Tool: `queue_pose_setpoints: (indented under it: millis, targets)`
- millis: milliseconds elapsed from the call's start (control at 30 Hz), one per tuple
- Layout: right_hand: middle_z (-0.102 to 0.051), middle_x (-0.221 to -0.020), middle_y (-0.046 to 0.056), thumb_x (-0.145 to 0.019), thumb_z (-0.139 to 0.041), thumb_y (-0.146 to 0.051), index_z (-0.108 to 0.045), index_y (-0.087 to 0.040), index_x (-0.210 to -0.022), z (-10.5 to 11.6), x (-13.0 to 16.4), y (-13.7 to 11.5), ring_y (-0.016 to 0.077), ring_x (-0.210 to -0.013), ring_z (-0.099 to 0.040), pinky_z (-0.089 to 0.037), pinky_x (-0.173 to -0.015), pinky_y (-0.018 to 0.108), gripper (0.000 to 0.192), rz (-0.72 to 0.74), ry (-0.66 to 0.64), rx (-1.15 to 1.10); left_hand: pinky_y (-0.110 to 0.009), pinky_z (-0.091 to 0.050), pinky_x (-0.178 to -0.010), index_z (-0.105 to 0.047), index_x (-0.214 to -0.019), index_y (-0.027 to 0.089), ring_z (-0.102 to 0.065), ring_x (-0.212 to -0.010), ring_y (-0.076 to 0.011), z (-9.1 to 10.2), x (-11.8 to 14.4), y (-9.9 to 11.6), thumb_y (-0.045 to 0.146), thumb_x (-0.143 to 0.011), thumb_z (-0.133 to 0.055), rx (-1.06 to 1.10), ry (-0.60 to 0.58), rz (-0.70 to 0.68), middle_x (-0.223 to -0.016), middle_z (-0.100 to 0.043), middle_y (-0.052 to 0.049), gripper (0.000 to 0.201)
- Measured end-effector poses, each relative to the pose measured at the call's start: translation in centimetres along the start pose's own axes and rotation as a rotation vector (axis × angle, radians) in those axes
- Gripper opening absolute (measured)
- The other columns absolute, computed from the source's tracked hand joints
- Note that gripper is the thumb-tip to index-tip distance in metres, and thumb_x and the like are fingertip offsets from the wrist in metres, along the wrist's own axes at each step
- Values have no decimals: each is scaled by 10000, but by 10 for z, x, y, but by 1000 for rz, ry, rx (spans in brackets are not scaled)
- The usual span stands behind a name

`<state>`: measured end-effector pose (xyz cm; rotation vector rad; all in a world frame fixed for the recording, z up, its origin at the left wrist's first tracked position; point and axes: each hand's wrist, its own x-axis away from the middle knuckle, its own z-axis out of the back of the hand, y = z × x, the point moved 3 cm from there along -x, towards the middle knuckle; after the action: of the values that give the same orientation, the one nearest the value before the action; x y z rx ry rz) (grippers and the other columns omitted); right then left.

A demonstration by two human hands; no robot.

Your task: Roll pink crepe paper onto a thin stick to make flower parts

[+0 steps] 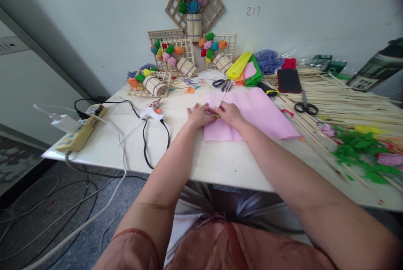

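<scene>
From the head camera, the left hand and right hand meet at the near-left edge of the pink sheet on the table. Both pinch something small and yellowish between the fingertips, too small to tell what; a thin stick rises from there.

The likely trouble — the soft sheet creasing or sliding under the pressing fingers, or the stick slipping sideways. The glue gun lies just left, its cord trailing near the left forearm — easy to snag.
</scene>
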<state>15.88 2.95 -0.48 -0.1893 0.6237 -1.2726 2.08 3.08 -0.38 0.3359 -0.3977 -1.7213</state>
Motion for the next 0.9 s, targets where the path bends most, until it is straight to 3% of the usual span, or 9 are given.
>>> queue_pose_setpoints:
  millis: [467,900]
  targets:
    - [-701,-796,72,-817,-474,-444,-684,-179,-883,0,-1,1,159,-684,-598,-364,-573,237,344,-2,12,-10,-573,-92,-1047,-564,-1064,337,-217,-1339,-293,-1,0,-1,473,-676,-604,-67,-2,-1,-1281,-535,9,413]
    - [-702,-796,66,-815,-475,-460,-693,-186,-892,1,0,-3,158,-674,-590,-344,-556,238,358,-23,14,33,-571,-104,-1042,-525,-1135,328,-221,-1339,-283,0,1,-1,470,-691,-593,-87,-6,-8,-1293,-523,-21,471]
